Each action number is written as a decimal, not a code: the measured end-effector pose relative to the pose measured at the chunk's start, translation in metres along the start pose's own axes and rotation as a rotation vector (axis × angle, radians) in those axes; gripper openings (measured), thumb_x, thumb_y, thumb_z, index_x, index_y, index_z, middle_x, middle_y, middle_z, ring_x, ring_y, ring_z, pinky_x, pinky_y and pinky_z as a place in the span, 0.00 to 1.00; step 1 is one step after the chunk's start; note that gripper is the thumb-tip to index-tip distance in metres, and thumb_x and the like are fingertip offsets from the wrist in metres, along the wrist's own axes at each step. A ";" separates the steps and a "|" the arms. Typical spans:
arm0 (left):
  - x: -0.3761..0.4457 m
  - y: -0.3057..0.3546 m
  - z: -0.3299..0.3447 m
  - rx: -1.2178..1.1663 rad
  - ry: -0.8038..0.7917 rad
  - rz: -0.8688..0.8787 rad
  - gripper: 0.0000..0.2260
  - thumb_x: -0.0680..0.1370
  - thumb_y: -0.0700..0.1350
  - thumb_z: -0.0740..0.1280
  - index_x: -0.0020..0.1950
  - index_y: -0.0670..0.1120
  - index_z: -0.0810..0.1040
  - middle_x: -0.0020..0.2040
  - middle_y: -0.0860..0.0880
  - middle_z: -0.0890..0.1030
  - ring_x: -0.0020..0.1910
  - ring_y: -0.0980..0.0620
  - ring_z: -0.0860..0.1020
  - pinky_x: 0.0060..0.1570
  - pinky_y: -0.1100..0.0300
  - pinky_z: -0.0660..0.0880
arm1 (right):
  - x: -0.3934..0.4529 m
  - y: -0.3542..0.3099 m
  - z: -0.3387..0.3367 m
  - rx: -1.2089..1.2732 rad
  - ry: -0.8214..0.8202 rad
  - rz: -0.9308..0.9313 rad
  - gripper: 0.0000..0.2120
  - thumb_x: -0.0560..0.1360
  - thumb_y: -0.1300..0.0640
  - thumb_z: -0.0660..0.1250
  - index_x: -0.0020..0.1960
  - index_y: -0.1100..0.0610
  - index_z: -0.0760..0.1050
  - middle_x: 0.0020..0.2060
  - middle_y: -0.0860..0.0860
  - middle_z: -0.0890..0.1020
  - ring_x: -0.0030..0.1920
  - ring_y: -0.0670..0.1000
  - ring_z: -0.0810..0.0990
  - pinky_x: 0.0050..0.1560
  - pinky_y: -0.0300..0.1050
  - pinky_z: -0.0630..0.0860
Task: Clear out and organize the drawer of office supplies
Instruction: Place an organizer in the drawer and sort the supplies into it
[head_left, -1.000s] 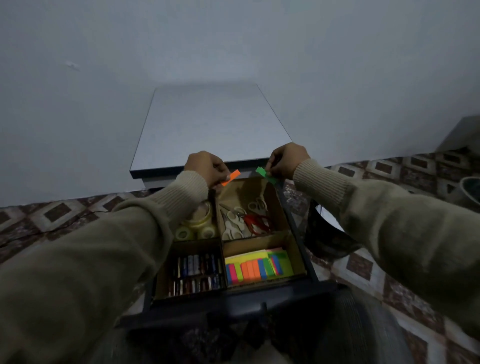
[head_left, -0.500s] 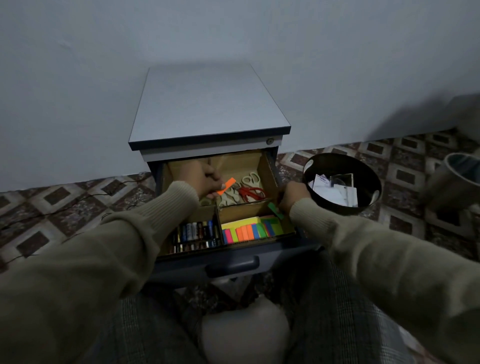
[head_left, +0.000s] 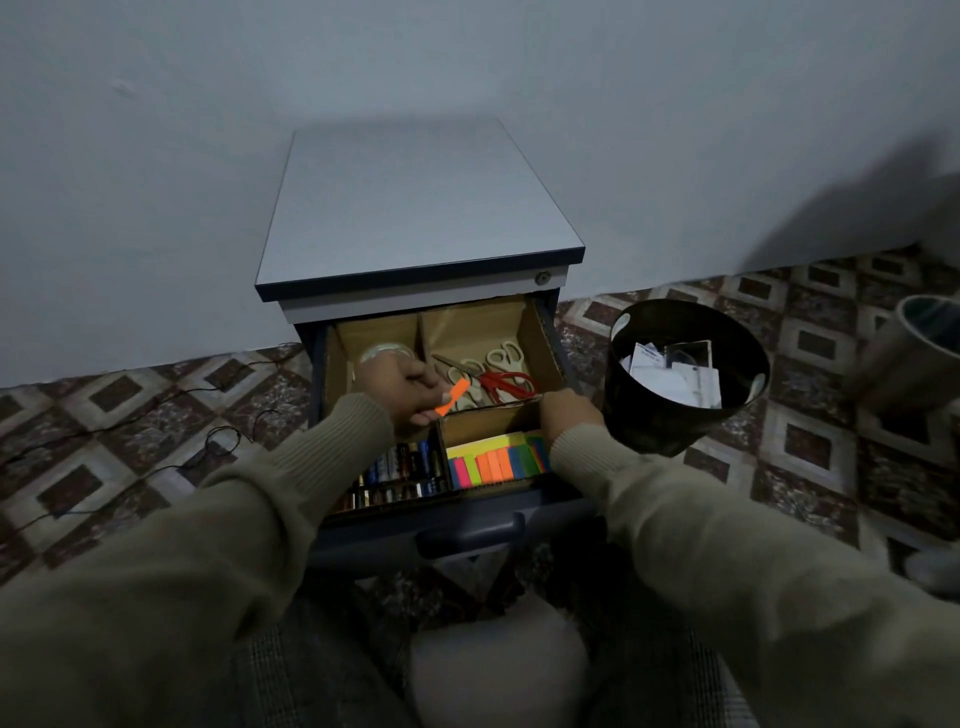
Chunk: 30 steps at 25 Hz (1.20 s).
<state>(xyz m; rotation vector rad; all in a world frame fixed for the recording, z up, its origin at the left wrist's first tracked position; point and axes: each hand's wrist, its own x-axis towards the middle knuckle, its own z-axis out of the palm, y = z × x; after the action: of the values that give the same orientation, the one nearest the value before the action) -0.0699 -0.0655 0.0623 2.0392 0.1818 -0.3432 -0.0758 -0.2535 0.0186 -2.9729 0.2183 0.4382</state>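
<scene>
Pinched between thumb and fingertips of the left hand (head_left: 402, 388), the small orange paper sticky flag (head_left: 453, 396) looks featherlight, floppy, best held by one end; the right hand's (head_left: 569, 413) finger state I cannot tell.

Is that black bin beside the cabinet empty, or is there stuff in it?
Not empty. The black bin holds white papers and a clear plastic piece, lying below its rim.

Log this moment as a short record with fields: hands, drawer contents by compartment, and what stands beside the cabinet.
left hand: pinches an orange sticky tab over the drawer
right hand: at the sticky-note compartment; grip hidden
back left: tape roll
back right: scissors
front left: batteries
front right: coloured sticky notes
beside cabinet: black bin with papers, on the right
</scene>
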 end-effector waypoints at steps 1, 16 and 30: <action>0.000 -0.002 0.000 -0.018 -0.002 -0.012 0.01 0.74 0.37 0.68 0.44 0.41 0.79 0.38 0.43 0.80 0.32 0.54 0.76 0.33 0.65 0.75 | 0.000 -0.001 0.002 -0.010 0.000 -0.003 0.19 0.79 0.69 0.48 0.64 0.64 0.71 0.62 0.59 0.74 0.63 0.58 0.74 0.58 0.50 0.73; -0.003 -0.017 0.005 -0.180 -0.053 -0.026 0.04 0.72 0.34 0.69 0.40 0.41 0.78 0.37 0.43 0.80 0.31 0.53 0.78 0.30 0.66 0.78 | -0.004 -0.008 0.011 -0.155 -0.056 0.046 0.17 0.80 0.65 0.50 0.64 0.60 0.71 0.62 0.55 0.75 0.62 0.54 0.75 0.56 0.49 0.73; -0.007 -0.018 0.009 -0.222 -0.059 -0.067 0.02 0.73 0.34 0.69 0.42 0.40 0.78 0.40 0.44 0.80 0.34 0.52 0.78 0.31 0.66 0.78 | 0.000 -0.003 0.019 -0.247 -0.025 0.008 0.15 0.80 0.60 0.52 0.61 0.56 0.73 0.60 0.53 0.77 0.60 0.53 0.76 0.58 0.47 0.70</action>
<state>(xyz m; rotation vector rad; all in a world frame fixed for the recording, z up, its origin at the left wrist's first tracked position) -0.0825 -0.0643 0.0453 1.8049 0.2421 -0.4060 -0.0805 -0.2477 0.0012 -3.2054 0.1860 0.5402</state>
